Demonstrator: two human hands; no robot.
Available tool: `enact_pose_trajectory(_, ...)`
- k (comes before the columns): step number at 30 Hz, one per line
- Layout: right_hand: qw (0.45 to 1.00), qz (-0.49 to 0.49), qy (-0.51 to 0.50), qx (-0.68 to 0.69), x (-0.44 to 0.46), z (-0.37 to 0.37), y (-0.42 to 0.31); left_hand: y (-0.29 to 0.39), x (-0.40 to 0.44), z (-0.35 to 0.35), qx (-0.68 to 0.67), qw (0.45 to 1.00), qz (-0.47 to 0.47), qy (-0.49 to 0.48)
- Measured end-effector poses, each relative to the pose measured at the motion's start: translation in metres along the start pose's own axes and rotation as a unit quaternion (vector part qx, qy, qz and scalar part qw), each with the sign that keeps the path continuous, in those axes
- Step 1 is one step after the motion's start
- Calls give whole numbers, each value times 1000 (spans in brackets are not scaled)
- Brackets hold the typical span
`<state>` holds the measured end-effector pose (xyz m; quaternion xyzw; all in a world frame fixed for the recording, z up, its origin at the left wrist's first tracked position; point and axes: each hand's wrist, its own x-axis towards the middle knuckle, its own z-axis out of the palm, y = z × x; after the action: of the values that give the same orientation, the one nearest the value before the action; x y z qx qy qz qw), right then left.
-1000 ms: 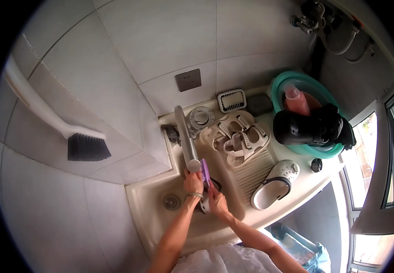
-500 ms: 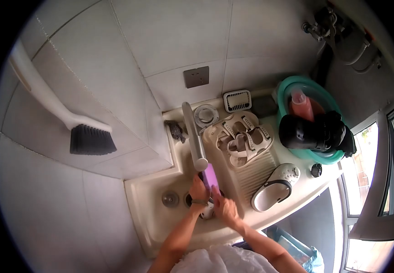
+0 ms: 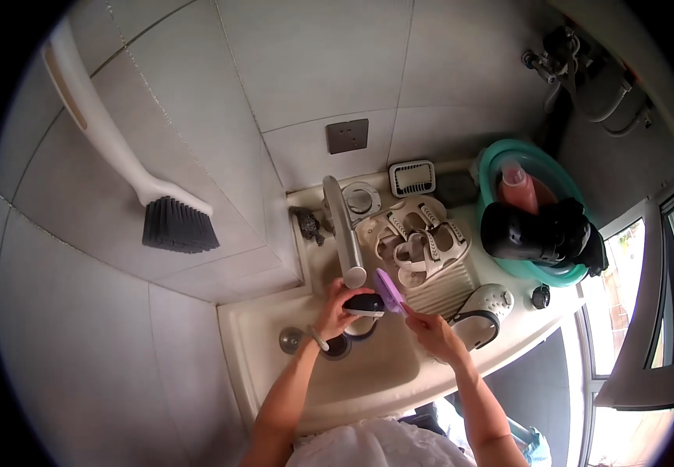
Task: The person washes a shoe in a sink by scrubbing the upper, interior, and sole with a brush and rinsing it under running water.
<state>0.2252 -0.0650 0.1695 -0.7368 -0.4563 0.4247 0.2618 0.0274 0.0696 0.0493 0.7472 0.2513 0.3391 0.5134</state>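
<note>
1. No words, names or numbers can be read anywhere.
2. Small dark marks sit on the straps of the pale sandals. They are too tiny to tell if they are letters.
3. On the pink bottle, any writing is too blurry to read.
</note>
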Motion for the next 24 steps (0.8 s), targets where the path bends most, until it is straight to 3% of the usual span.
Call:
enact_pose_trajectory(2,997,56,-37,25,-8,-1,8,-14,5,-1,131,989,59,37)
enact_pose_trajectory(4,995,53,-40,69,-12,16,21,-39,-3,5,98,987,-19,123)
enact_pose_trajectory(5,994,50,-39,89,-15,26,28,-51,-12,9,-2,984,-79,162)
enact_pose_trajectory(8,993,25,-5,113,-21,57,34,-60,-28,12,-79,962,-140,219)
enact_pose_trajectory(10,993,30,14,112,-22,70,32,-28,-28,17,-262,912,-174,264)
enact_pose_trajectory(11,994,19,25,103,-22,76,33,-38,-31,16,-100,953,-168,233)
enact_pose_trajectory(12,995,9,37,94,-22,81,33,-30,-28,15,-99,953,-169,233)
enact_pose_trajectory(14,996,0,53,70,-31,88,21,-8,-15,20,30,952,-253,171)
enact_pose_trajectory(15,992,-62,95,58,-35,95,20,-15,-13,28,61,957,-183,216)
enact_pose_trajectory(16,982,-122,137,45,-37,101,19,-18,-9,30,102,955,-189,203)
enact_pose_trajectory(17,964,-189,183,37,-28,110,28,-19,-9,34,101,949,-218,204)
enact_pose_trajectory(18,964,-186,184,37,-24,109,25,-11,-8,38,101,942,-247,204)
enact_pose_trajectory(21,983,-105,142,44,12,92,4,-4,-8,48,66,950,-195,232)
enact_pose_trajectory(22,984,-98,139,48,21,88,-2,-1,-7,48,33,959,-169,226)
enact_pose_trajectory(24,983,-110,137,57,19,94,1,-15,-9,42,18,951,-199,237)
